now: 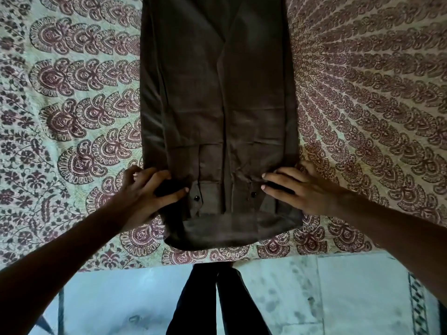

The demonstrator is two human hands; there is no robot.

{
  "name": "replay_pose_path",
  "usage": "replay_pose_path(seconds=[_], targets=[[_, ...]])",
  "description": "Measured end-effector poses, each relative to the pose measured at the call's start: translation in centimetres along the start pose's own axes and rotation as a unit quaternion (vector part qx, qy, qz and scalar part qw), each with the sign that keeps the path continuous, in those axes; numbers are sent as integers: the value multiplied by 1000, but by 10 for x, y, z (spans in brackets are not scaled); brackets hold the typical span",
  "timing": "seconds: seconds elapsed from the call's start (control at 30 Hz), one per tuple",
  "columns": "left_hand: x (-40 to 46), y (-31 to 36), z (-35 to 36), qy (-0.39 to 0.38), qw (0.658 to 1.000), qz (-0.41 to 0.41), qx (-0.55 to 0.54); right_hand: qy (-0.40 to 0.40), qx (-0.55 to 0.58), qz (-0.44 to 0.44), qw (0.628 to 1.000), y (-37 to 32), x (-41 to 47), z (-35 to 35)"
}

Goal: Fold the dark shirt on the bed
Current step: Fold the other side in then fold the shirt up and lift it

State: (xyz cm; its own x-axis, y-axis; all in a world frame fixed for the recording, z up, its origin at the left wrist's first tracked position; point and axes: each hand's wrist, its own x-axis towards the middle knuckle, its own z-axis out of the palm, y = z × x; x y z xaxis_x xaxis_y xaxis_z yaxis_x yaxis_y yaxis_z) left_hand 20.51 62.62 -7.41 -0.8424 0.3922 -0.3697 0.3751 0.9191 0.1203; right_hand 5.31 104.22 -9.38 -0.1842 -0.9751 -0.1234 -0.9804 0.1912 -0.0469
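Dark shirt (217,112) lies centre frame on patterned bedspread (362,93), already a narrow strip. Left hand (147,192) and right hand (297,189) pinch its near edges at both sides, 2 cuffs between, likely to lift and fold away.

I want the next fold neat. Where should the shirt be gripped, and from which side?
Probably grip the shirt at its two near corners, left hand on the left edge, right hand on the right, each coming in from its own side. It lies as a long narrow strip running away from the person, so lifting the near end evenly should carry it over flat.
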Motion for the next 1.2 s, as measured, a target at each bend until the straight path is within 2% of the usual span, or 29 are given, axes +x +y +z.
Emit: replay_pose_path(seconds=[0.1, 0.2, 0.3, 0.4, 0.47, 0.53, 0.6, 0.67, 0.8, 0.97, 1.07, 1.13, 1.2], targets=[[7, 5, -1, 34, 999, 24, -27, 65, 67, 25, 995, -7, 18, -2], [23, 5, -12, 27, 995, 28, -94, 105, 144, 93, 980, -11, 27, -5], [42, -2, -31, 96, 971, -29, -219, 174, 262, 197, 929, -12, 35, -10], [57, -10, -70, 132, 891, -171, -398, 270, 413, 279, 824, -5, 53, -27], [69, -19, -85, 140, 793, -273, -526, 323, 471, 318, 757, 6, 72, -45], [85, -38, -95, 185, 747, -281, -573, 359, 516, 366, 687, 29, 93, -56], [105, -62, -99, 223, 716, -289, -594, 379, 518, 400, 654, 59, 116, -61], [132, -85, -103, 239, 701, -326, -588, 375, 502, 440, 643, 93, 142, -65], [176, -122, -97, 264, 702, -355, -558, 351, 456, 474, 667, 155, 185, -72], [203, -148, -85, 221, 647, -452, -574, 262, 466, 532, 656, 205, 203, -46], [207, -161, -81, 211, 616, -457, -606, 231, 464, 569, 638, 213, 198, -33], [207, -164, -83, 205, 624, -455, -601, 222, 451, 587, 634, 213, 196, -36], [207, -166, -84, 193, 648, -457, -578, 215, 427, 602, 639, 213, 193, -39]])
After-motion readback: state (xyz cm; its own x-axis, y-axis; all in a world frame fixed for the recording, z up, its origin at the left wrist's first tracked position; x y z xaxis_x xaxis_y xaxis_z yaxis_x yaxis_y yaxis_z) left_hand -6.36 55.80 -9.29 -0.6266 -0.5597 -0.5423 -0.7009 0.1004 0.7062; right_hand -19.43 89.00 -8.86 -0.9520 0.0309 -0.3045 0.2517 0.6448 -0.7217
